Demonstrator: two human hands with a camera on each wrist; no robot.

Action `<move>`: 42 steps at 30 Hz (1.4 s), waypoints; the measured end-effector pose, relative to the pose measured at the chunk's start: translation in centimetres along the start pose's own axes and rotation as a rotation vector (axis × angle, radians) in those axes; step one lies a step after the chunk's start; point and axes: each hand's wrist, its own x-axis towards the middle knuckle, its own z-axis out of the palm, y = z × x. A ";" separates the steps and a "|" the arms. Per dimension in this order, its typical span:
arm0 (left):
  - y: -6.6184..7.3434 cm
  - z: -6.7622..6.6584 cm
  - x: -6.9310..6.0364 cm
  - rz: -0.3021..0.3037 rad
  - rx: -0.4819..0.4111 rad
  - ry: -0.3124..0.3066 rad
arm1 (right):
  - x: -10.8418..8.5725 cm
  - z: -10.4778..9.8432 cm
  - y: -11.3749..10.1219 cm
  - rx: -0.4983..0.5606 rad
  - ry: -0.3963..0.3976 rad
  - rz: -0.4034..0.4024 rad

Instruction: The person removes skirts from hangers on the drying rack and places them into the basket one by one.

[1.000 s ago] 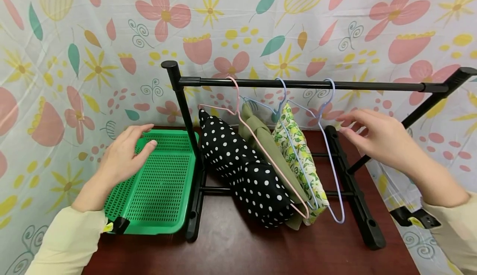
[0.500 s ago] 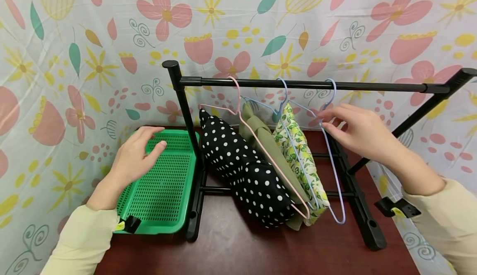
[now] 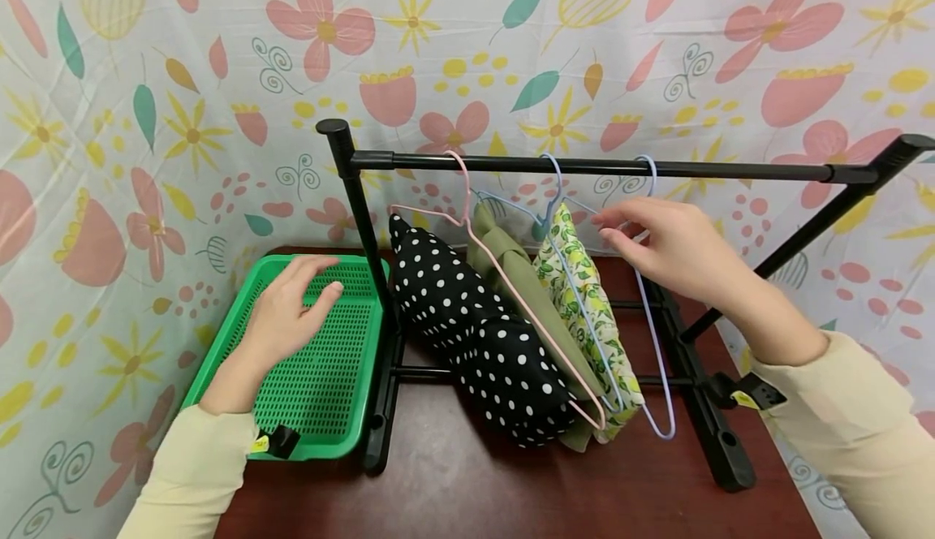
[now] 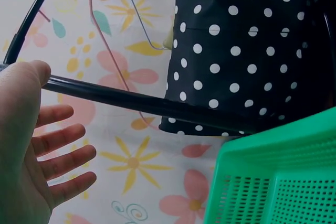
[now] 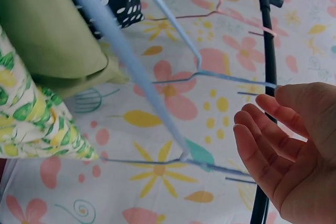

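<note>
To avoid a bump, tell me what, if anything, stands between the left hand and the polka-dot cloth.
The rack's left upright stands between the left hand and the polka-dot cloth; the left wrist view shows it crossing in front of the cloth.

Rack [image 3: 599, 166] from above, closer in wrist views

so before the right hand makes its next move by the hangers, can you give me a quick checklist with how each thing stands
1. Hangers hooked on the rail: ok, the pink hanger and both blue hangers are.
2. Left hand free: ok, it holds nothing.
3. Right hand gripping a hanger: not ok, its fingers hold none.
4. Right hand touching the rightmost blue hanger: cannot tell, they overlap in the head view.
5. Green basket clear of the hanging clothes: ok, it sits beside the rack.
</note>
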 end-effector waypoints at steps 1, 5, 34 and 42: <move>0.0 0.2 0.0 0.001 -0.002 0.001 | 0.1 0.0 -0.1 0.003 -0.006 -0.001; 0.1 1.0 0.1 -0.007 -0.030 -0.003 | 0.7 0.4 -0.6 0.021 -0.026 0.002; 1.2 5.8 -0.2 -0.059 -0.159 -0.061 | 4.6 4.7 -3.7 0.079 -0.119 0.042; 1.1 6.8 -0.4 -0.107 -0.200 -0.071 | 6.3 5.4 -4.8 0.074 -0.126 0.014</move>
